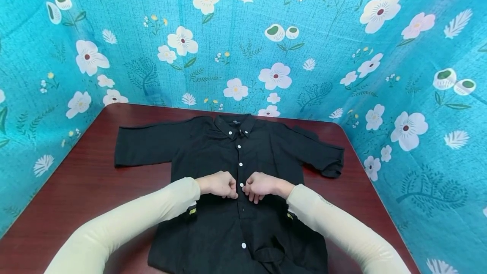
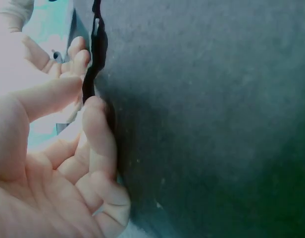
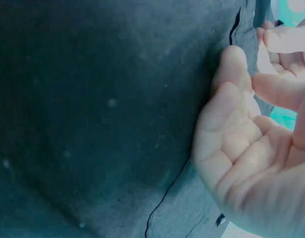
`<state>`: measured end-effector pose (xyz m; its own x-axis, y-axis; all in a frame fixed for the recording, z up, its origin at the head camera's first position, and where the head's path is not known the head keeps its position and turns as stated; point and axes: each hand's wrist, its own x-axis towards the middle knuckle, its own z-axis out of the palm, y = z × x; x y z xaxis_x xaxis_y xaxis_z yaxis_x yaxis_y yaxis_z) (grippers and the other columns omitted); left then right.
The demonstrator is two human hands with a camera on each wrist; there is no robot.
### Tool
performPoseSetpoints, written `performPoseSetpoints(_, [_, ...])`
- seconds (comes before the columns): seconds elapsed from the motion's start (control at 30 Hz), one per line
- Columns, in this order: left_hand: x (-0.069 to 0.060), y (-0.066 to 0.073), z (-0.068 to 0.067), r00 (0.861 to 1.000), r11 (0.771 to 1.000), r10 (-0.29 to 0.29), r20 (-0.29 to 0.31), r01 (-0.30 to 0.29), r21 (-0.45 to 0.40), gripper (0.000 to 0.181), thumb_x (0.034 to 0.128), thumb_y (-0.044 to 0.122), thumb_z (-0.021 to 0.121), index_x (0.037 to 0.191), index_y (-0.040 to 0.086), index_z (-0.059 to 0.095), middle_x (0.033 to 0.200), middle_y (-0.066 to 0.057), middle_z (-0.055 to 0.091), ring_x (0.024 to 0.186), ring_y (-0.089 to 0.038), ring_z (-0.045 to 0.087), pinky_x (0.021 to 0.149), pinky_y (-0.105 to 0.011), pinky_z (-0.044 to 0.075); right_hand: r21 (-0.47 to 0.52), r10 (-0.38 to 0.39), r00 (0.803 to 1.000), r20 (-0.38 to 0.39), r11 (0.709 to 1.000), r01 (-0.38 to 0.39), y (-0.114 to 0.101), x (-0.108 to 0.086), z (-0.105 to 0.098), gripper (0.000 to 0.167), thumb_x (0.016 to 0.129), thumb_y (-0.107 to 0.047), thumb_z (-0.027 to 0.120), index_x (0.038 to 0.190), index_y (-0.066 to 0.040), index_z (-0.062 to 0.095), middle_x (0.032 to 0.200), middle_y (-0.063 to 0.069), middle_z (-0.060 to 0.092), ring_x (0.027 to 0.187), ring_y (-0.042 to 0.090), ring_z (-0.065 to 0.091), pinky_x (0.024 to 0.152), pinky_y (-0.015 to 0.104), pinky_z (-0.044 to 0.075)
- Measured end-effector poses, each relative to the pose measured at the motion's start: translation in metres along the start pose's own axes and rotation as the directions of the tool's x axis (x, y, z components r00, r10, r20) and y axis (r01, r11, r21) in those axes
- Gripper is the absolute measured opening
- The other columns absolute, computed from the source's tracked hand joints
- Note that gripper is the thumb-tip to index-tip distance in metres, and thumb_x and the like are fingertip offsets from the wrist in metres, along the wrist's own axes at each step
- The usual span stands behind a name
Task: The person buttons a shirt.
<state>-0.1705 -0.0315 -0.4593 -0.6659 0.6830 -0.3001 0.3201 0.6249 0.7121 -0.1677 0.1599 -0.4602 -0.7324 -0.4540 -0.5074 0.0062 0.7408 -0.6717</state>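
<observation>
A black shirt [image 1: 205, 223] lies front up, its collar [image 1: 233, 127] at the far side and white buttons down the middle. The left hand [image 1: 219, 184] pinches the front edge between thumb and forefinger; the left wrist view shows this hand [image 2: 68, 158] against the dark cloth [image 2: 207, 99]. Just across a white button [image 1: 241, 185], the right hand [image 1: 262, 186] pinches the cloth from the other side. In the right wrist view, the right hand [image 3: 251, 148] has its fingers curled at the cloth [image 3: 103, 124]. What lies between its fingertips is partly hidden.
The shirt lies on a dark red table [image 1: 91, 172]. Its sleeves reach out left and right, the right one bunched at the cuff [image 1: 332, 168]. A lower button [image 1: 244, 245] sits near folded cloth [image 1: 269, 254]. A blue flowered curtain [image 1: 228, 33] hangs behind and beside the table.
</observation>
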Motion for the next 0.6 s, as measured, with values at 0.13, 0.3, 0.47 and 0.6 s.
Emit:
performPoseSetpoints(0.13, [-0.005,0.003,0.004,1.0,1.0,0.015,0.017,-0.016,0.014,0.017,0.0818,0.015,0.071,0.066,0.011,0.065,0.057,0.008,0.058,0.05,-0.006,0.054,0.051,-0.02,0.042,-0.023,0.003,1.0,0.013,1.0,-0.003,-0.001,-0.004,0.002,0.024,0.093,-0.015,0.056,0.074,-0.002,0.065,0.063,0.007,0.066,0.053,0.019,0.064,0.048,0.029,0.048])
performPoseSetpoints(0.3, [-0.007,0.007,0.009,0.999,1.0,0.017,0.032,-0.017,-0.01,0.017,0.0824,0.014,0.07,0.067,0.01,0.064,0.058,0.007,0.058,0.051,-0.007,0.054,0.051,-0.021,0.041,-0.057,0.01,0.999,0.035,0.998,-0.009,-0.005,-0.011,0.005,0.027,0.093,-0.017,0.056,0.073,-0.002,0.065,0.062,0.008,0.066,0.054,0.021,0.065,0.048,0.03,0.049])
performPoseSetpoints(0.47, [-0.007,0.008,0.014,0.998,0.998,0.036,0.042,-0.033,-0.055,0.013,0.0818,0.009,0.069,0.07,0.008,0.062,0.059,0.005,0.06,0.051,-0.006,0.054,0.052,-0.02,0.041,-0.088,0.026,0.998,0.053,0.996,-0.022,-0.005,-0.013,0.009,0.029,0.094,-0.019,0.056,0.07,-0.003,0.065,0.06,0.007,0.065,0.052,0.019,0.065,0.046,0.029,0.049])
performPoseSetpoints(0.6, [-0.007,0.006,0.016,0.996,0.994,0.071,0.062,-0.065,-0.084,0.008,0.0794,0.0,0.066,0.075,0.005,0.061,0.062,0.0,0.063,0.052,-0.007,0.055,0.053,-0.019,0.042,-0.107,0.039,0.997,0.07,0.994,-0.031,-0.005,-0.014,0.011,0.03,0.094,-0.018,0.055,0.07,-0.004,0.066,0.058,0.006,0.065,0.051,0.019,0.064,0.046,0.029,0.048])
